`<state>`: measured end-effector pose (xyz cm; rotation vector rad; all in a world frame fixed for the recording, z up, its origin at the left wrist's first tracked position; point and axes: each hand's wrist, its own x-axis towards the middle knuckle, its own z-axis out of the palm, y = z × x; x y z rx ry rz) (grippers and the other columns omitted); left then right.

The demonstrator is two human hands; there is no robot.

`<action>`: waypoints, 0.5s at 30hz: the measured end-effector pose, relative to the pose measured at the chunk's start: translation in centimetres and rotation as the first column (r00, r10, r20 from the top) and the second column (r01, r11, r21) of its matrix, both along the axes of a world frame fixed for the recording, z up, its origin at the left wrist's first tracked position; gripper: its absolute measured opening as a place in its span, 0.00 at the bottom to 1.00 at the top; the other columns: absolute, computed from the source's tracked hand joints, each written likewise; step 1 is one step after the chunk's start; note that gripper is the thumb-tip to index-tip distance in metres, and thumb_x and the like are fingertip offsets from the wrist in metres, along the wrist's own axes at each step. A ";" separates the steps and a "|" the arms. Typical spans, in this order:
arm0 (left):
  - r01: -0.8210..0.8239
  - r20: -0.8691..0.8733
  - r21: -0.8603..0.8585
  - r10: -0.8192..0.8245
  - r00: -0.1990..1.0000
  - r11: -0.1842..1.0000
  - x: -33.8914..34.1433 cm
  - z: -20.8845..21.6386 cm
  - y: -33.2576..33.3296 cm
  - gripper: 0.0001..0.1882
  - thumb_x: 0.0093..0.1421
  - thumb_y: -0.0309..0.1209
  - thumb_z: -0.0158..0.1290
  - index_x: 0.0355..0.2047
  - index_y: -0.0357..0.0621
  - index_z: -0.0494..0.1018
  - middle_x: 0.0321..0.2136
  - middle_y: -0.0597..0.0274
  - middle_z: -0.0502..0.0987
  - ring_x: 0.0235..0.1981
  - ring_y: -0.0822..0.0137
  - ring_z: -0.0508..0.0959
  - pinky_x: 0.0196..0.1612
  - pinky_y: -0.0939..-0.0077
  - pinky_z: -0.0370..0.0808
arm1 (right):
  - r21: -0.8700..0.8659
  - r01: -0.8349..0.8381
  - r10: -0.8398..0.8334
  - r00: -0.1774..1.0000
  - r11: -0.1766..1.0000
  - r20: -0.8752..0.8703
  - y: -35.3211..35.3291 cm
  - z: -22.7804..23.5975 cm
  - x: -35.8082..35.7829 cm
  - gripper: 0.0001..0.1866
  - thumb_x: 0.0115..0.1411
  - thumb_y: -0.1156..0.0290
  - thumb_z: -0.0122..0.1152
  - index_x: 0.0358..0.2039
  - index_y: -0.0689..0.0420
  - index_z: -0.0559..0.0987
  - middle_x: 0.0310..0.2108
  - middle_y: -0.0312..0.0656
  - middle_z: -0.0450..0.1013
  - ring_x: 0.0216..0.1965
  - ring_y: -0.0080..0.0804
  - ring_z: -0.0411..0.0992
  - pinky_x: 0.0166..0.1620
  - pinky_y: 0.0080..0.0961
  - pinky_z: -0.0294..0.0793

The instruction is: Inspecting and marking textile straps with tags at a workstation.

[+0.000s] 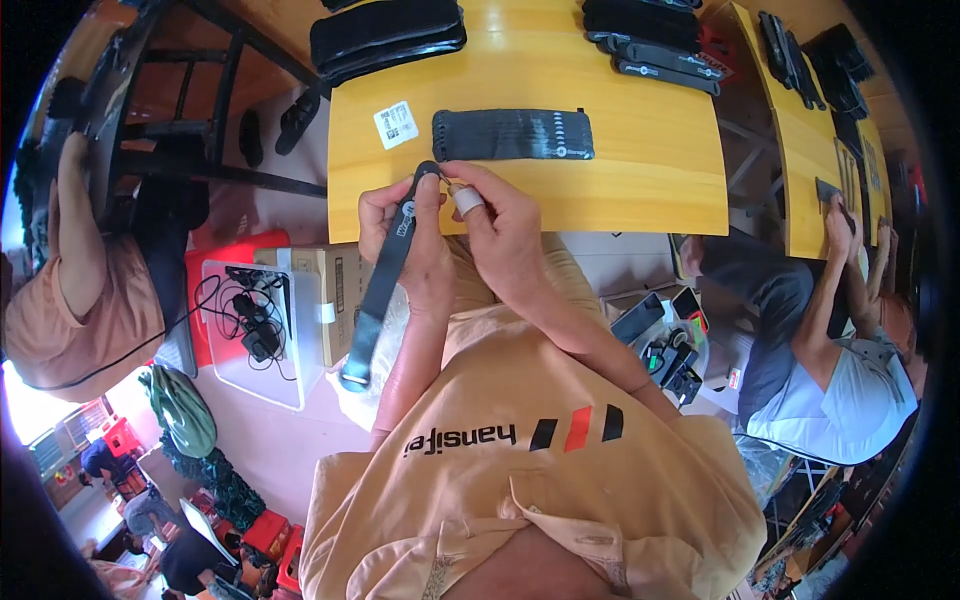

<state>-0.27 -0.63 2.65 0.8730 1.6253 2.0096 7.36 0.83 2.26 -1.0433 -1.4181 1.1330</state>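
Note:
My left hand (418,235) grips a black strap (382,285) near its rounded upper end. The strap hangs down and to the left, and a buckle-like loop (354,380) shows at its lower end. Beside that upper end, my right hand (500,218) has its thumb and finger pinched together. Something small and thin shows at its fingertips, too small to name. A white wrap (466,200) circles one finger of this hand. Just beyond both hands, a flat row of black straps (512,135) lies on the yellow table (640,170).
A white label sheet (396,125) lies left of the row. Stacked black straps (388,40) and another bundle (655,40) sit at the far side. On the floor stand a clear bin (255,335) with cables and a cardboard box (340,290). People work at both sides.

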 end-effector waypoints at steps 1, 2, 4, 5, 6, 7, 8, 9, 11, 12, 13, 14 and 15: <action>0.083 0.130 0.001 -0.083 0.988 0.997 -0.5 0.0 -0.1 0.08 0.50 0.20 0.55 0.29 0.37 0.66 0.25 0.58 0.74 0.23 0.74 0.74 0.29 0.85 0.71 | -0.001 -0.002 0.002 1.000 1.000 0.000 0.0 0.5 0.2 0.19 0.47 0.84 0.49 0.43 0.60 0.72 0.27 0.45 0.71 0.25 0.38 0.71 0.28 0.25 0.69; 0.165 0.257 0.013 -0.162 0.953 0.986 -0.9 0.2 -0.2 0.08 0.50 0.20 0.55 0.29 0.37 0.66 0.25 0.58 0.74 0.23 0.74 0.74 0.28 0.85 0.71 | -0.074 -0.050 0.050 0.999 0.996 0.000 0.0 1.4 0.5 0.20 0.49 0.85 0.48 0.44 0.60 0.72 0.28 0.47 0.71 0.26 0.38 0.71 0.29 0.24 0.70; 0.261 0.366 0.032 -0.254 0.895 0.965 -1.9 1.3 -0.4 0.08 0.50 0.20 0.55 0.29 0.37 0.66 0.25 0.58 0.75 0.23 0.74 0.74 0.28 0.85 0.71 | -0.147 -0.100 0.101 0.995 0.984 -0.003 0.0 2.2 1.0 0.20 0.50 0.85 0.47 0.45 0.60 0.71 0.30 0.48 0.72 0.26 0.38 0.71 0.30 0.23 0.70; 0.354 0.467 0.064 -0.341 0.816 0.933 -2.3 1.8 -0.4 0.08 0.50 0.20 0.55 0.29 0.38 0.66 0.25 0.57 0.75 0.23 0.73 0.74 0.28 0.85 0.71 | 0.012 -0.089 0.088 0.995 0.996 0.053 0.0 2.3 1.1 0.22 0.49 0.85 0.47 0.46 0.58 0.71 0.28 0.47 0.71 0.25 0.38 0.71 0.30 0.24 0.70; 0.397 0.499 0.084 -0.383 0.777 0.914 -2.8 2.0 -0.3 0.08 0.50 0.20 0.55 0.28 0.38 0.66 0.24 0.57 0.75 0.22 0.73 0.74 0.27 0.85 0.71 | 0.172 -0.083 0.066 0.992 0.982 0.106 0.0 2.3 1.3 0.23 0.48 0.85 0.47 0.47 0.57 0.71 0.27 0.46 0.70 0.25 0.38 0.70 0.29 0.25 0.69; 0.396 0.499 0.084 -0.383 0.777 0.914 -3.1 2.2 -0.3 0.08 0.50 0.20 0.55 0.28 0.38 0.66 0.24 0.57 0.75 0.22 0.73 0.74 0.27 0.85 0.71 | 0.172 -0.084 0.066 0.992 0.981 0.106 0.1 2.3 1.5 0.23 0.48 0.85 0.47 0.47 0.57 0.71 0.27 0.46 0.70 0.25 0.38 0.70 0.29 0.25 0.69; 0.419 0.454 0.047 -0.393 0.800 0.907 -3.3 2.4 -0.3 0.08 0.50 0.20 0.55 0.27 0.38 0.66 0.23 0.57 0.75 0.21 0.73 0.74 0.27 0.85 0.71 | 0.213 -0.131 0.083 0.972 0.968 0.221 0.2 2.2 1.9 0.25 0.47 0.85 0.49 0.48 0.55 0.70 0.25 0.44 0.69 0.24 0.38 0.69 0.28 0.26 0.69; 0.440 0.407 0.009 -0.405 0.819 0.898 -3.4 2.5 -0.3 0.07 0.50 0.20 0.55 0.27 0.38 0.66 0.23 0.58 0.75 0.21 0.74 0.74 0.26 0.86 0.71 | 0.247 -0.182 0.092 0.938 0.952 0.334 0.3 2.1 2.3 0.27 0.46 0.84 0.50 0.49 0.53 0.70 0.23 0.43 0.67 0.23 0.37 0.68 0.27 0.27 0.69; 0.410 0.311 -0.055 -0.375 0.873 0.910 -3.0 2.4 -0.4 0.08 0.49 0.20 0.55 0.26 0.38 0.66 0.23 0.58 0.75 0.21 0.74 0.74 0.25 0.86 0.71 | 0.312 -0.204 0.044 0.891 0.928 0.452 0.4 2.7 2.6 0.28 0.46 0.82 0.51 0.50 0.51 0.69 0.22 0.41 0.65 0.23 0.35 0.67 0.26 0.27 0.69; 0.374 0.209 -0.114 -0.346 0.915 0.920 -2.9 2.3 -0.4 0.08 0.49 0.20 0.55 0.26 0.38 0.66 0.22 0.58 0.75 0.20 0.74 0.74 0.25 0.87 0.71 | 0.372 -0.233 -0.016 0.830 0.898 0.558 0.5 2.9 2.8 0.29 0.45 0.80 0.52 0.51 0.50 0.68 0.20 0.39 0.63 0.22 0.34 0.66 0.25 0.27 0.68; 0.375 0.210 -0.115 -0.347 0.914 0.920 -2.9 2.3 -0.5 0.08 0.49 0.20 0.55 0.26 0.38 0.66 0.22 0.58 0.75 0.20 0.74 0.74 0.25 0.87 0.71 | 0.371 -0.233 -0.016 0.829 0.899 0.559 0.6 3.0 3.0 0.29 0.45 0.80 0.52 0.51 0.50 0.68 0.20 0.39 0.63 0.22 0.34 0.66 0.25 0.27 0.68; 0.407 0.236 -0.133 -0.370 0.898 0.904 -3.1 2.3 -0.6 0.07 0.49 0.19 0.55 0.27 0.38 0.67 0.22 0.58 0.75 0.20 0.74 0.73 0.24 0.86 0.70 | 0.460 -0.280 -0.067 0.793 0.842 0.606 0.8 2.9 3.3 0.29 0.43 0.82 0.52 0.50 0.50 0.70 0.19 0.39 0.61 0.21 0.33 0.65 0.24 0.26 0.68; 0.439 0.263 -0.149 -0.392 0.882 0.886 -3.3 2.4 -0.6 0.07 0.49 0.18 0.54 0.27 0.38 0.67 0.21 0.58 0.74 0.19 0.73 0.73 0.23 0.86 0.69 | 0.539 -0.332 -0.125 0.755 0.774 0.644 1.1 2.9 3.6 0.29 0.40 0.83 0.53 0.48 0.51 0.72 0.17 0.39 0.58 0.19 0.32 0.63 0.23 0.24 0.67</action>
